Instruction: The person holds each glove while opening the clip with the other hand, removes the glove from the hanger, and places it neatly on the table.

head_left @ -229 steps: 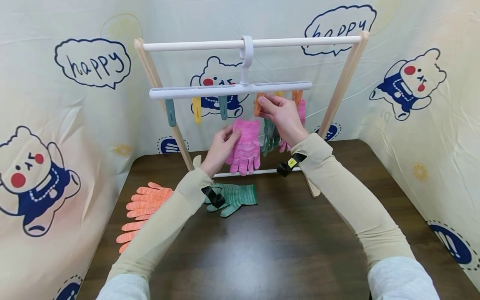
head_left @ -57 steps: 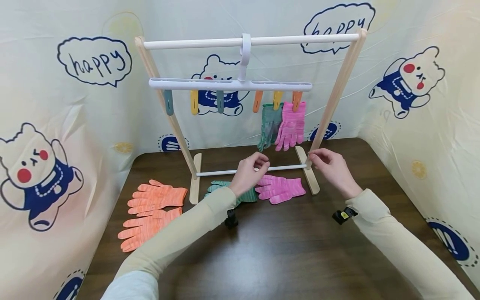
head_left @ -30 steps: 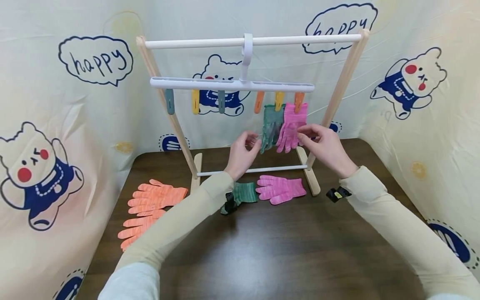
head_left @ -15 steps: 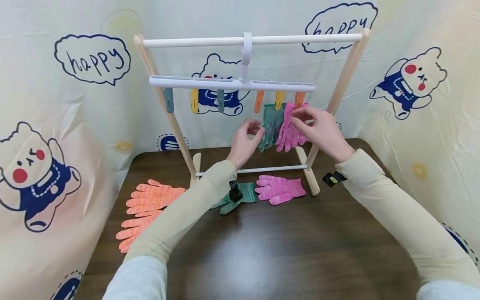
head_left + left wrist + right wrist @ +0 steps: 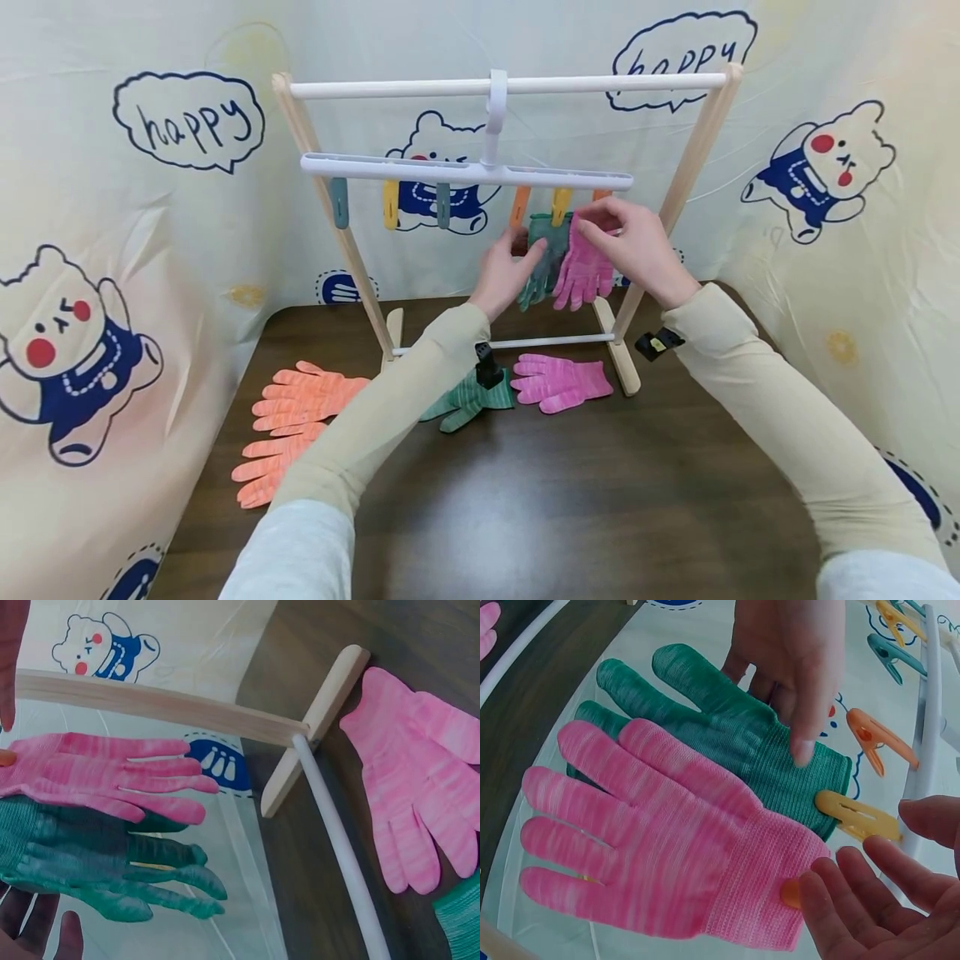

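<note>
A green knit glove (image 5: 551, 246) hangs by its cuff from a yellow clothespin (image 5: 561, 206). To its right a pink glove (image 5: 583, 271) hangs from an orange clothespin (image 5: 789, 893), largely covered by my right hand (image 5: 637, 247). That hand is at the pink cuff with relaxed, parted fingers (image 5: 859, 900), holding nothing. My left hand (image 5: 502, 275) is at the green glove's left edge, thumb (image 5: 804, 742) in front of the cuff and fingers behind it; no firm pinch shows. Both clothespins hang from a white hanger (image 5: 420, 170).
The hanger hooks on a wooden rack's white rod (image 5: 600, 84). An unused orange clothespin (image 5: 520, 206) and several others hang to the left. On the table (image 5: 570, 500) lie a pink glove (image 5: 561, 383), a green glove (image 5: 472, 400) partly hidden by the left wrist camera, and two orange gloves (image 5: 303, 392).
The pink glove earlier in my left hand, by the inner orange clothespin, now lies on the table. Both hands have since risen to the hanging green and pink gloves.
</note>
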